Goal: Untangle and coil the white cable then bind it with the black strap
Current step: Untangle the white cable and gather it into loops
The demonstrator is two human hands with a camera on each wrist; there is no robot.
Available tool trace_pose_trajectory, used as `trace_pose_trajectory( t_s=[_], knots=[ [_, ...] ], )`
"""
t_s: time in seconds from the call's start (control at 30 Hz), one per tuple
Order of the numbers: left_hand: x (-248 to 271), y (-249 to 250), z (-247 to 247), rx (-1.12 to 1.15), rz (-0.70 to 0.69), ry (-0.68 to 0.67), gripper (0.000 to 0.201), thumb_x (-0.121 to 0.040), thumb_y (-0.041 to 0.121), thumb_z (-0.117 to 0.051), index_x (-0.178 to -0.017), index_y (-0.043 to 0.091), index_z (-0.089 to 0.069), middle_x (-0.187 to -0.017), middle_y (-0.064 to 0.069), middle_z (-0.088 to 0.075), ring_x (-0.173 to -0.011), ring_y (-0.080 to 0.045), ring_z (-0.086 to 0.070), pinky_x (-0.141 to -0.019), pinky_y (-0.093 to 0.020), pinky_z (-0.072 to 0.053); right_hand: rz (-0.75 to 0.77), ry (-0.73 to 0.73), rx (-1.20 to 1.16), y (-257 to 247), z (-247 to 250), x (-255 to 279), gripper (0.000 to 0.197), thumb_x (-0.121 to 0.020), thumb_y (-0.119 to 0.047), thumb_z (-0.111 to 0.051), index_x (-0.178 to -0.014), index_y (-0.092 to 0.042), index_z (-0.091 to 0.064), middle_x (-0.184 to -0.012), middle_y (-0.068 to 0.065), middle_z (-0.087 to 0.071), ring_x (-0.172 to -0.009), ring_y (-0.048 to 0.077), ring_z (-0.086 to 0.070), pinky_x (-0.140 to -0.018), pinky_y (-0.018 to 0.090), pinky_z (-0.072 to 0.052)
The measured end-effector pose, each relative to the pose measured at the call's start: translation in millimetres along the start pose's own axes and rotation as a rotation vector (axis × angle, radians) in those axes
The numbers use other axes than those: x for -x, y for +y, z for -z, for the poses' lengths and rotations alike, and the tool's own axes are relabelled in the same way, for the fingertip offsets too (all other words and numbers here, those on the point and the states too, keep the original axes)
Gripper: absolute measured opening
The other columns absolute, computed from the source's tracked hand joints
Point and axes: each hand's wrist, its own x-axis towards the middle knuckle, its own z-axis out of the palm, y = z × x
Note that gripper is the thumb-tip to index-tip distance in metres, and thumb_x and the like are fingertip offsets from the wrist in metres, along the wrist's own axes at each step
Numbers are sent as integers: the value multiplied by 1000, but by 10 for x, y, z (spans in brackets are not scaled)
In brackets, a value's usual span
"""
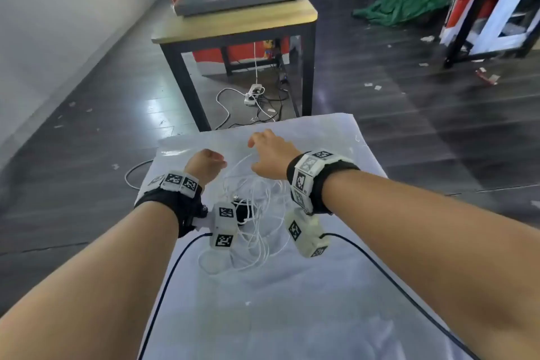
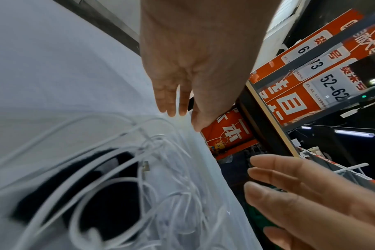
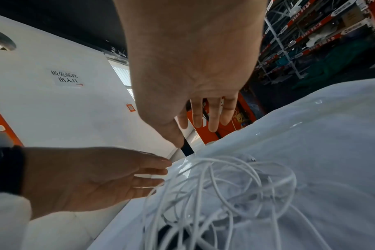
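Observation:
The white cable (image 1: 257,213) lies in a loose tangle of several loops in the middle of the white-covered table (image 1: 292,316). A black strap (image 1: 244,211) sits under the tangle, partly hidden by strands and by the left wrist camera; it shows as a dark patch (image 2: 109,194) in the left wrist view. My left hand (image 1: 206,165) hovers at the tangle's far-left edge with straight fingers (image 2: 171,103) and holds nothing. My right hand (image 1: 270,155) hovers over the far side with spread fingers (image 3: 212,116), also holding nothing. The cable (image 3: 225,189) lies just below both hands.
A wooden table (image 1: 233,20) carrying a grey slab stands beyond the far edge, with a power strip (image 1: 253,93) and cords on the floor beneath it. Dark camera leads (image 1: 163,286) run along both sides of the white cover. A green tarp (image 1: 409,3) lies at the back right.

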Motion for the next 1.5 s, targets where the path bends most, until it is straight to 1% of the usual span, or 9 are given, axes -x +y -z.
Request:
trace_pose_trajectory(
  t_s=[0.2,0.27,0.43,0.57,0.67,0.8,1.07,1.37,1.5],
  knots=[
    [137,-376,-220,49,-45,-79,23,-94,25,-56,-114,14,-52,-92,-10,-58,-88,-26,-61,-78,-32,-50,5,49,24,136,-384,141,42,-88,-22,-54,-128,-16,-43,-134,8,-39,-117,29,-49,-99,41,-40],
    [319,-459,-241,172,-60,-162,15,-93,9,-56,-105,14,-48,-76,-6,-50,-62,-17,-48,-56,-20,-43,23,82,18,133,-447,305,42,-89,-24,-53,-129,-15,-44,-134,9,-38,-117,30,-49,-101,43,-40],
    [904,-583,-130,152,-245,-70,45,-84,-17,-52,-126,0,-50,-76,-8,-53,-54,-10,-51,-49,-15,-41,16,71,9,11,-476,920,40,-88,-18,-52,-128,-14,-45,-134,10,-38,-117,29,-50,-101,42,-41],
    [1318,-570,47,5,-468,79,35,-85,-10,-55,-116,7,-62,-101,-8,-64,-80,-16,-55,-59,-15,-43,1,100,5,-105,-363,1284,42,-88,-13,-50,-129,-14,-46,-136,9,-38,-122,27,-47,-103,38,-39],
    [1523,-591,137,-31,-552,149,27,-89,-7,-53,-103,10,-69,-87,0,-62,-63,-11,-52,-44,-9,-39,-13,114,-29,-170,-318,1390,42,-88,-8,-48,-131,-11,-44,-137,11,-39,-122,26,-46,-102,34,-39],
    [1624,-707,266,-97,-655,182,27,-89,-1,-57,-91,20,-73,-94,-1,-72,-89,-25,-64,-80,-37,-52,-38,111,-83,-237,-337,1452,45,-88,-3,-45,-132,-8,-42,-138,12,-38,-123,25,-45,-99,32,-38],
    [1699,-900,269,-333,-699,-77,36,-84,-9,-55,-96,19,-75,-85,13,-67,-76,-2,-57,-62,0,-39,-124,117,-133,-182,-389,1591,45,-90,2,-42,-134,-6,-42,-140,14,-38,-127,27,-43,-104,32,-37],
    [1597,-912,-155,-681,-584,-375,37,-82,15,-67,-117,20,-55,-114,6,-50,-101,-13,-45,-83,-22,-31,-107,68,-197,105,-534,1515,59,-86,8,-33,-138,-16,-45,-142,11,-41,-128,27,-42,-94,27,-36],
    [1458,-900,-266,-713,-657,-221,31,-83,2,-59,-113,11,-53,-105,0,-50,-93,-14,-41,-69,-18,-25,-78,-46,-137,235,-602,1383,56,-86,6,-37,-132,-23,-53,-141,9,-46,-127,24,-45,-93,23,-35]
  ],
)
